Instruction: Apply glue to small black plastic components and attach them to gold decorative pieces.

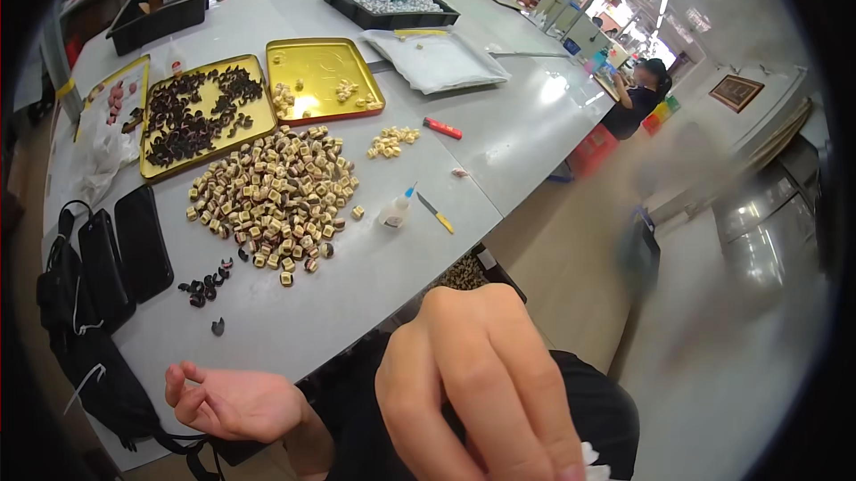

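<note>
**Both hands off the parts, heap of small blocks out of reach of the fingers**

The left hand (234, 402) rests at the near edge of the grey table (535, 124), palm up, fingers loosely curled and holding nothing. The right hand (486, 387) is raised close to the camera, seen from the back, fingers bent inward; whether anything sits inside them cannot be told.

Taking the heap of small tan-and-brown blocks (272, 196) as the landmark: it lies on the table well beyond both hands, touched by neither. Just nearer than the heap, toward the left hand, lie a few dark curved pieces (205, 285); these are the closest parts to the left fingers, yet still apart from them. Right of the heap stands a small glue bottle (395, 210) with a blue tip, and just beyond that a yellow-handled tool (436, 212). Left of the heap lie two black phones (125, 249), with a black bag (85, 338) next to them.

Beyond the heap sit two gold trays: one (205, 114) filled with dark curved pieces, the other (323, 78) nearly bare with a few light blocks. A small cluster of light blocks (392, 140) lies beyond and right of the heap, a red lighter-shaped item (442, 128) past it. Farther still is a black tray (388, 7) of pale beads.
</note>
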